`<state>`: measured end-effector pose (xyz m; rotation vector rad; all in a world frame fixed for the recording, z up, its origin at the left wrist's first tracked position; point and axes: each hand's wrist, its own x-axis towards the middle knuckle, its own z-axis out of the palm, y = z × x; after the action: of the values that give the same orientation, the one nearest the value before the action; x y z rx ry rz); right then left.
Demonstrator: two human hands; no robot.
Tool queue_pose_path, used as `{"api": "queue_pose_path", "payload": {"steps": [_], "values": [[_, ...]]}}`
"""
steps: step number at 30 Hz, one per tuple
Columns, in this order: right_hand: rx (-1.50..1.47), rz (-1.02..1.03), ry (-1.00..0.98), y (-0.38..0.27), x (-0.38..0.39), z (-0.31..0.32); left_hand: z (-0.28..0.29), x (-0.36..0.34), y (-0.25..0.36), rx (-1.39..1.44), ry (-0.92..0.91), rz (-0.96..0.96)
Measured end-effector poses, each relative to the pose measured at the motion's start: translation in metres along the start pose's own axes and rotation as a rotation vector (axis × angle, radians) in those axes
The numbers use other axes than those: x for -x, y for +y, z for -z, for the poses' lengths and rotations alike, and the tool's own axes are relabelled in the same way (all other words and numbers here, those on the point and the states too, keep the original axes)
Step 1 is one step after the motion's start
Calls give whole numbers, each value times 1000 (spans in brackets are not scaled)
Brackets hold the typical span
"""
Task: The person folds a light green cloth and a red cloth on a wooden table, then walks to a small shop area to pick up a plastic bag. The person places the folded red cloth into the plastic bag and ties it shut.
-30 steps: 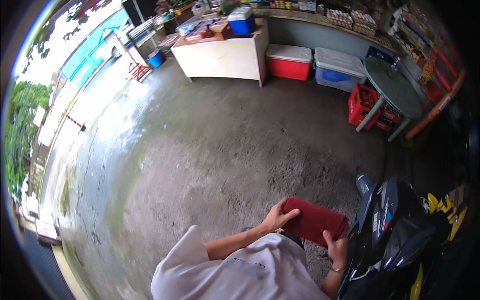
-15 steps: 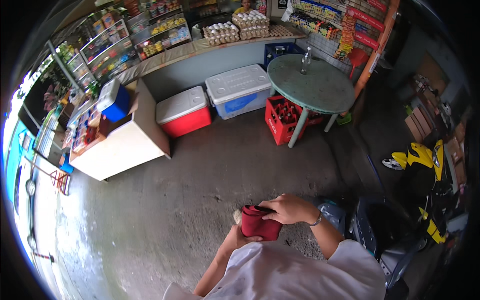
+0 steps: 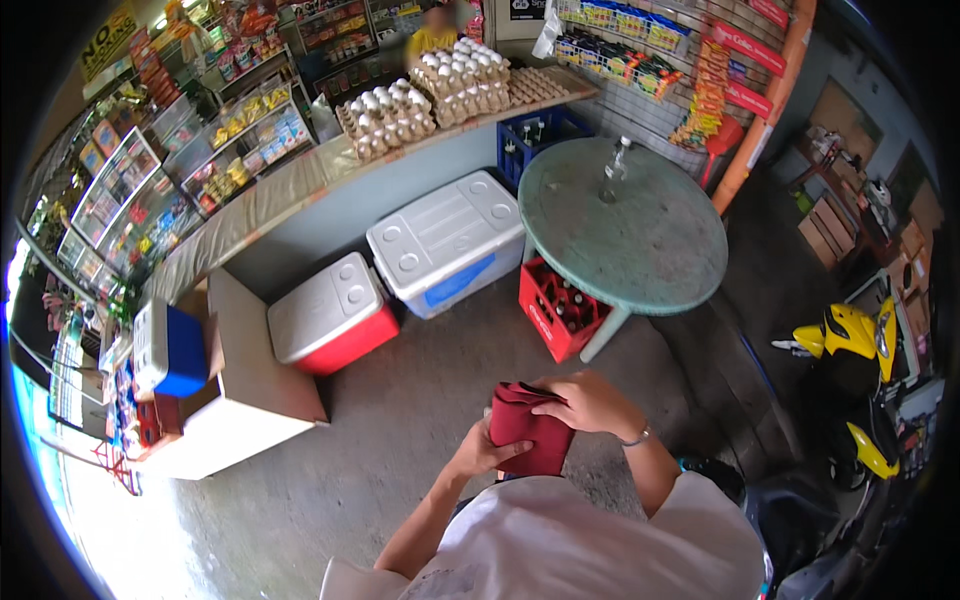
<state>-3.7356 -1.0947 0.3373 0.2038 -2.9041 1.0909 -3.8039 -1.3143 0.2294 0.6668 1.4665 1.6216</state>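
Observation:
In front of my white shirt I hold a dark red pouch point(image 3: 531, 432), soft and wallet-like, with several layers at its upper edge. My left hand point(image 3: 489, 447) is wrapped round its left side, the thumb lying across the front near the bottom. At the upper right edge, the fingers of my right hand point(image 3: 592, 407) pinch the layers. Whatever is inside the pouch is hidden. A bracelet point(image 3: 637, 437) circles my right wrist.
Ahead stand a round green table point(image 3: 625, 235) with a glass bottle point(image 3: 614, 165), a red bottle crate point(image 3: 563, 308), a large white cooler point(image 3: 445, 240) and a red cooler point(image 3: 335, 315). Egg trays point(image 3: 385, 120) sit on the counter before a person point(image 3: 432, 40). A yellow motorcycle point(image 3: 850, 328) is at right.
The counter, coolers and table now look nearer and larger. My hands keep hold of the red pouch; my right fingers have shifted slightly along its upper edge.

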Motion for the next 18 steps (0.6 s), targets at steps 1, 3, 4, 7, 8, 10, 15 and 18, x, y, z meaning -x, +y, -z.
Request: {"api": "queue_pose_path", "payload": {"steps": [1, 3, 4, 7, 8, 10, 15, 18], "values": [[-11, -13, -19, 21, -38, 4, 15, -20, -6, 47, 97, -36], [-44, 172, 264, 52, -107, 16, 41, -67, 6, 201, 255, -61], [-73, 248, 391, 70, -143, 19, 62, -82, 4, 206, 352, -48], [-367, 64, 445, 116, -241, 47, 131, -115, 7, 269, 641, -71], [-385, 9, 477, 142, -272, 59, 154, -135, 11, 343, 721, -61], [-480, -73, 605, 183, -328, 79, 204, -163, 9, 374, 814, -141], [-169, -320, 734, 282, -441, 136, 301, -256, 21, 249, 954, -318], [-534, -294, 878, 320, -509, 171, 342, -311, 34, 278, 929, -280]]}}
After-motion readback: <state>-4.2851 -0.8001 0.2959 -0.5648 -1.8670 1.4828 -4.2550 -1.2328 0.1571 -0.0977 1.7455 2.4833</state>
